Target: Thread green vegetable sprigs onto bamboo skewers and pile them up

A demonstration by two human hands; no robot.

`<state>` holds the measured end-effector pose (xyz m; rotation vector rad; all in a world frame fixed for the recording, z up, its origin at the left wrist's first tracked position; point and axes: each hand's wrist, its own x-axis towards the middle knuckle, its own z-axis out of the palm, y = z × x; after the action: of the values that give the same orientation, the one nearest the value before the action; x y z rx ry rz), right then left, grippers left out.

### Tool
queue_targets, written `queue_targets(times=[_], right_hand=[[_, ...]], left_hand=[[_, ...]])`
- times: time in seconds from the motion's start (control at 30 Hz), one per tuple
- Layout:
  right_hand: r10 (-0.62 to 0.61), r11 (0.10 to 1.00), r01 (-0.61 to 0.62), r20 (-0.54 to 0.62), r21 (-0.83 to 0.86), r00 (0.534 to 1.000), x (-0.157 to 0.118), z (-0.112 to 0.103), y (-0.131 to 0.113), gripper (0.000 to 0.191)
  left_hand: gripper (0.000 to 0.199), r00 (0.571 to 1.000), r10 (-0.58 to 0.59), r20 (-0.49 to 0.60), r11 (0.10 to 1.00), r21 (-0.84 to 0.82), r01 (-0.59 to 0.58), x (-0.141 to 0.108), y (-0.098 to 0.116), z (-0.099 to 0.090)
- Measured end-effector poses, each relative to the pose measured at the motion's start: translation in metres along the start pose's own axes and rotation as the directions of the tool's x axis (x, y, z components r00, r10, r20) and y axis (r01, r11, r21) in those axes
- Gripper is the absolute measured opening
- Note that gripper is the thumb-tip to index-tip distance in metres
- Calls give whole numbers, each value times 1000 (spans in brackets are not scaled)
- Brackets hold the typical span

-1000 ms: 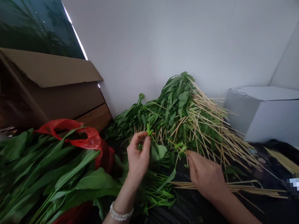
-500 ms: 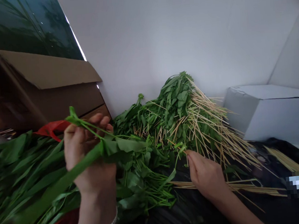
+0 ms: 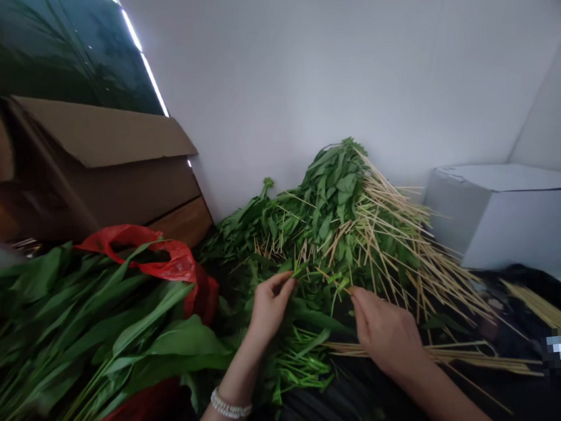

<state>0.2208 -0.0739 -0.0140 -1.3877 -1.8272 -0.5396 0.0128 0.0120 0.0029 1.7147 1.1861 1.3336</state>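
Observation:
My left hand [image 3: 271,304], with a beaded bracelet [image 3: 230,406] at the wrist, pinches a green leaf [image 3: 300,271] by its end. Facing it, my right hand [image 3: 386,323] is closed on a thin wooden stick, whose tip carries folded green pieces [image 3: 337,280]. A small gap separates the two hands. Below and between them lies a heap of cut green stems [image 3: 303,367]. Behind, leafy bundles [image 3: 330,179] on many sticks [image 3: 412,241] are piled against the wall.
Long leaves [image 3: 83,329] fill a red plastic bag [image 3: 179,263] at the left. An open cardboard box [image 3: 124,186] stands behind it. At the right are a white box [image 3: 524,220] and loose sticks [image 3: 493,357] on black sheeting.
My left hand has moved right and away from me, bringing the leaf close to the stick. The right hand stays nearly where it was, and more of the red bag shows.

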Motion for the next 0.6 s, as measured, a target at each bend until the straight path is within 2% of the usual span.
queue_targets(times=[0.07,0.23,0.5,0.6], right_hand=[[-10,1000,10,26,-2,1000,-1,1,-2,27],[-51,998,52,75,-19,996,-4,3,-8,30],[-65,998,66,102,-5,993,-6,6,-13,32],[-69,998,68,111,11,991,-6,6,-15,32]], left_hand=[[32,998,-57,4,995,-86,57,-1,-6,-1],[35,994,-111,15,983,-148,112,-7,2,-4],[31,998,-64,18,987,-146,66,-12,5,-1],[27,1000,-20,21,996,-84,21,-13,5,-1]])
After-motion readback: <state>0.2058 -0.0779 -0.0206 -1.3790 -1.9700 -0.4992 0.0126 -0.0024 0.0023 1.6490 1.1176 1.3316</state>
